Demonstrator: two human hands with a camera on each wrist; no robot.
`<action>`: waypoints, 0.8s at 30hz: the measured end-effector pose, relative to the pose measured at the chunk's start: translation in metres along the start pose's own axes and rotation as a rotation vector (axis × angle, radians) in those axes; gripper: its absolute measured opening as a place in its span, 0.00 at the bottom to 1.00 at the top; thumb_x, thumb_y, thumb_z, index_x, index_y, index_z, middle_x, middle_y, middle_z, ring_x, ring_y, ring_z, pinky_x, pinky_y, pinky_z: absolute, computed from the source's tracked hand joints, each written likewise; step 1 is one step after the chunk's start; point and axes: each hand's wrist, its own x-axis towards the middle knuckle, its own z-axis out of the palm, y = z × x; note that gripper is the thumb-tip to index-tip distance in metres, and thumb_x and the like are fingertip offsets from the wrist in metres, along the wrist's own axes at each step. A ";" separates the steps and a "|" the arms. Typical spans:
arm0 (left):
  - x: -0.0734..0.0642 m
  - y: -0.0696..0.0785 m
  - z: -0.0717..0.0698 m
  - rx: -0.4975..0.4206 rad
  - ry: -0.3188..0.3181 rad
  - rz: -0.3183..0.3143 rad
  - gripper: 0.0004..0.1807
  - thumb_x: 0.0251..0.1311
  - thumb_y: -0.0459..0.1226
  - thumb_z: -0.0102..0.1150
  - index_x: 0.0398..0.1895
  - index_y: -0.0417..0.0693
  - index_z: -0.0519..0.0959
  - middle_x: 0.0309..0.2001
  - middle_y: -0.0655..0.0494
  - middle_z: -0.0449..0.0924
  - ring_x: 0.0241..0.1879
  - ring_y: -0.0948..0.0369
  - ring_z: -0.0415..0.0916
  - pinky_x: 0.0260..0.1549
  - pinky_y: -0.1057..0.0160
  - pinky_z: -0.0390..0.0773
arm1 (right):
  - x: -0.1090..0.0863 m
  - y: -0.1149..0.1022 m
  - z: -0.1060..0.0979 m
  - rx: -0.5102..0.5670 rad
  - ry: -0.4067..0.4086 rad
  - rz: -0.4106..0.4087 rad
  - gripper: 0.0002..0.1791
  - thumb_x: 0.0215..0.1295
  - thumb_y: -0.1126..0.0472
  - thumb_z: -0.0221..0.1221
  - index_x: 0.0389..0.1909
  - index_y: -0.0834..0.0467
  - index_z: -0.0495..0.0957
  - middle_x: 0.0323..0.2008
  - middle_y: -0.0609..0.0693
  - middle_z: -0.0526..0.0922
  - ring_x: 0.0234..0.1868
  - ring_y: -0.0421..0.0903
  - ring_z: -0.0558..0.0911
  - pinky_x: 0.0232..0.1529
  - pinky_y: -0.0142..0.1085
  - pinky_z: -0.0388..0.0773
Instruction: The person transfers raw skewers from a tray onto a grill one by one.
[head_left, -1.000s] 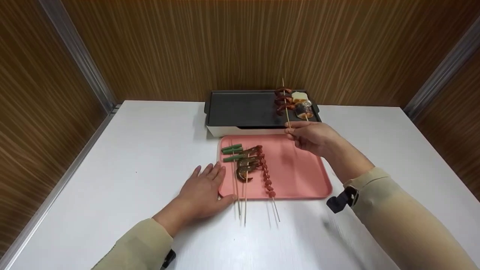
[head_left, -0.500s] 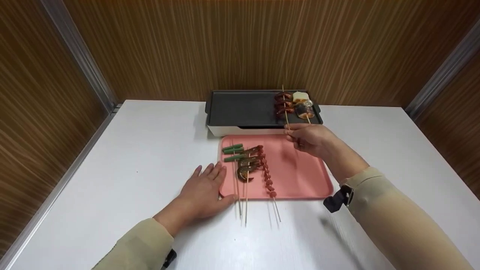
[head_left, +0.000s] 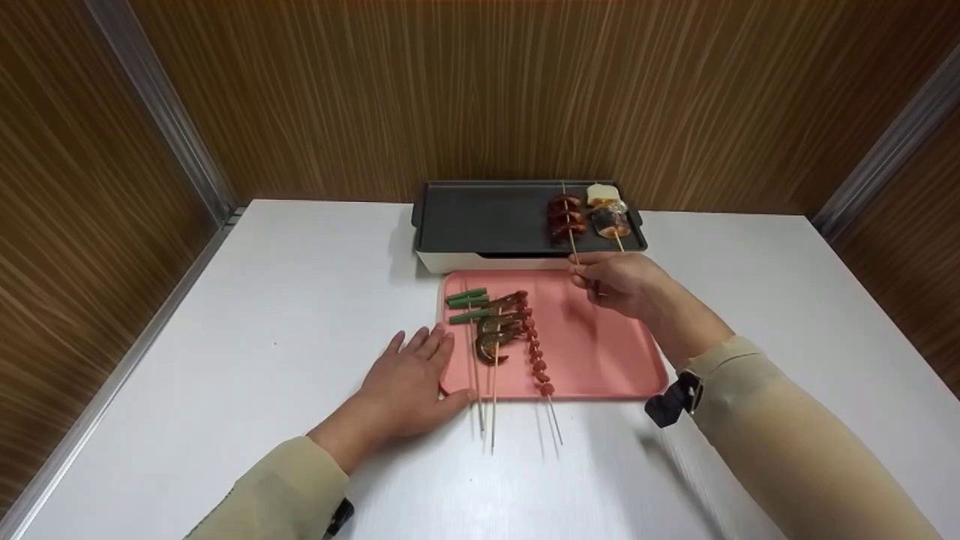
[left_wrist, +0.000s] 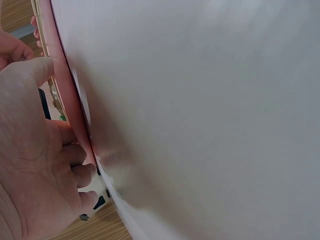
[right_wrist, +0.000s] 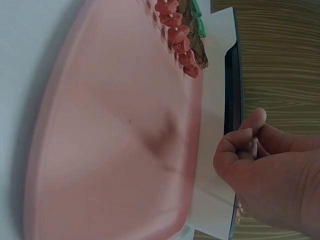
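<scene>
My right hand (head_left: pixel 622 283) pinches the lower stick of a skewer (head_left: pixel 566 217) threaded with dark red curled pieces, which lie over the right part of the black griddle (head_left: pixel 487 217). In the right wrist view, thumb and fingers of the right hand (right_wrist: pixel 265 162) are curled together at the griddle's front. My left hand (head_left: pixel 405 386) lies with fingers spread at the left edge of the pink tray (head_left: pixel 600 352), its thumb close to the stick ends. On the tray rest a green vegetable skewer (head_left: pixel 466 304), a brown shrimp skewer (head_left: pixel 495 326) and a red-piece skewer (head_left: pixel 536 352).
Right of the held skewer, another skewer with a white block and a dark-rimmed round piece (head_left: pixel 611 219) lies on the griddle. Stick ends project past the tray's front edge over the white table (head_left: pixel 300 300). A wood-grain wall (head_left: pixel 480 90) stands behind the griddle.
My right hand has come slightly down and toward me, and the held skewer has lowered onto the griddle area, its tip dropping. The left hand stays in place.
</scene>
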 end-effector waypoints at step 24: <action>0.002 -0.001 -0.001 0.011 -0.009 -0.001 0.52 0.74 0.68 0.44 0.83 0.36 0.58 0.83 0.40 0.54 0.82 0.41 0.50 0.80 0.39 0.48 | -0.006 0.009 -0.005 0.008 -0.060 -0.024 0.16 0.84 0.68 0.46 0.39 0.58 0.81 0.31 0.48 0.85 0.32 0.38 0.83 0.33 0.27 0.74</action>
